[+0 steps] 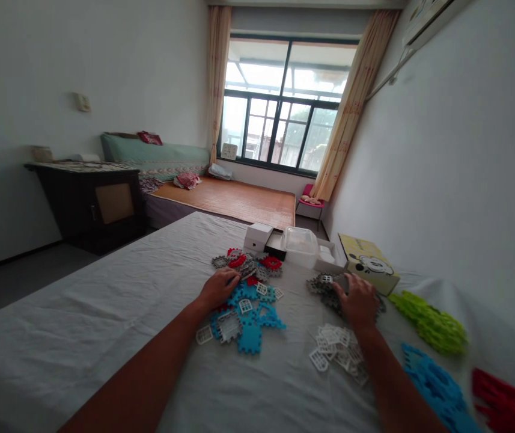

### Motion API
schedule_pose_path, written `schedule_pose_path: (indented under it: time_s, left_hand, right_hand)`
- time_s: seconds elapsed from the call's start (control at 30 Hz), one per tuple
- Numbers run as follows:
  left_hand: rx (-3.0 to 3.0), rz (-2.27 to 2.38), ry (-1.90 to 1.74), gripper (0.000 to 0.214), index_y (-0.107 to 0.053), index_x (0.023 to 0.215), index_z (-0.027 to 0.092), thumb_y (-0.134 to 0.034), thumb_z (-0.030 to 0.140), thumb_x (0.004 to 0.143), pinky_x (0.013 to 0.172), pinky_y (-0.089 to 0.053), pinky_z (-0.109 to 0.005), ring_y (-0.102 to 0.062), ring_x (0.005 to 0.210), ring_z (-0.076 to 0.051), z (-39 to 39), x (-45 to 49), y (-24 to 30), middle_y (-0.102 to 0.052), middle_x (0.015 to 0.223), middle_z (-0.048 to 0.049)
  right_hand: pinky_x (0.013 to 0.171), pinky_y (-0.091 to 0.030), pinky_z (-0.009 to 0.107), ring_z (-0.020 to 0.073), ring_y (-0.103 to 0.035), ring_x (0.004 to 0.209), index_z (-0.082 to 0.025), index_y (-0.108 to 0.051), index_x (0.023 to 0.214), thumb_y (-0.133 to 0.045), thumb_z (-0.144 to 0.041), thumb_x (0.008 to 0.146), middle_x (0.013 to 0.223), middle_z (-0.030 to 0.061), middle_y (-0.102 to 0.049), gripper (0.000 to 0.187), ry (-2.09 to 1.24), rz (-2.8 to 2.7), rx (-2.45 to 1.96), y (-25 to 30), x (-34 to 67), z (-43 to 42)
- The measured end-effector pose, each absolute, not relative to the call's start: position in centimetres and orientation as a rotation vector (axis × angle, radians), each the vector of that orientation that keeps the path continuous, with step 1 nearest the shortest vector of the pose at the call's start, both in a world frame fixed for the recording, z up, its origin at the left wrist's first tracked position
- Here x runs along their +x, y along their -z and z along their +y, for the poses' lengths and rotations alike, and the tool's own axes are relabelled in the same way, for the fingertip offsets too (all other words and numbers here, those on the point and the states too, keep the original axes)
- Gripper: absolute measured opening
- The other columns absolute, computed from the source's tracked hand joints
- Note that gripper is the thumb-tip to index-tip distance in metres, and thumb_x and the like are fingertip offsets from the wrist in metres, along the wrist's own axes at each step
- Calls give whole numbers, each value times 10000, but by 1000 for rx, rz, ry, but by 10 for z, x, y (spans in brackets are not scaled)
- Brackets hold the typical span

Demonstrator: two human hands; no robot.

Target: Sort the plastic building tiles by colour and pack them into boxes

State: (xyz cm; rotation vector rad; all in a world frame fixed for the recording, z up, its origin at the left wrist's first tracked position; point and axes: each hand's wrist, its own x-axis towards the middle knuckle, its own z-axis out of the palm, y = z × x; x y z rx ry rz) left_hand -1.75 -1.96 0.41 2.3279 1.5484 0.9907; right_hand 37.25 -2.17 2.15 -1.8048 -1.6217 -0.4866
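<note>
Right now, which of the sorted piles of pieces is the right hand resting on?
The grey pile, under the right hand, beside the yellow box. The white pile lies nearer the wrist; green, blue and red piles lie further right.

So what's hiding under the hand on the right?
The right hand lies on a pile of grey pieces that peek out around it. What sits directly beneath the palm is covered.

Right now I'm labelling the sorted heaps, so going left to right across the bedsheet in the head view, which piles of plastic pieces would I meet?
mixed pile under the left hand → white pile → lime-green pile → red pile at the right edge.
</note>
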Motion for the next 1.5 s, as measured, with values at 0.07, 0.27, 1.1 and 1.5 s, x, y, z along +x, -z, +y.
schedule_pose_path:
  time_s: [0.07,0.27,1.1,1.5]
  left_hand:
    - [2316,1561,-989,292,-693,931,220,-425,331,899,910,-411,-277,-591,975,-176,-20,-17,-5,-685,1009,-43]
    - [2314,1577,-975,288,-691,942,209,-435,334,895,912,-417,-275,-590,984,-178,-20,-17,-3,-684,1010,-45]
    - [2312,1582,-994,292,-694,916,209,-429,330,897,891,-422,-276,-593,951,-172,-22,-16,-6,-681,987,-45]
    - [2353,1568,-953,287,-690,911,212,-423,318,902,905,-410,-274,-584,966,-171,-22,-16,-6,-678,1000,-43]
  right_hand:
    - [913,-380,486,337,-444,1158,-123,-585,1168,-476,-429,869,1242,191,-556,442,452,-1709,-1719,-27,358,-27]
    - [948,-410,390,230,-490,1157,-256,-550,1225,-514,-350,888,1188,69,-626,352,4,-2366,-1026,-44,223,-87]
    - [794,-410,387,297,-523,1064,-179,-580,1183,-460,-362,882,1158,135,-618,373,432,-1892,-1669,-32,346,-30]
    - [726,-466,257,142,-615,741,-264,-586,1140,-636,-247,726,1032,30,-634,417,-587,-2451,-1286,-28,245,-78]
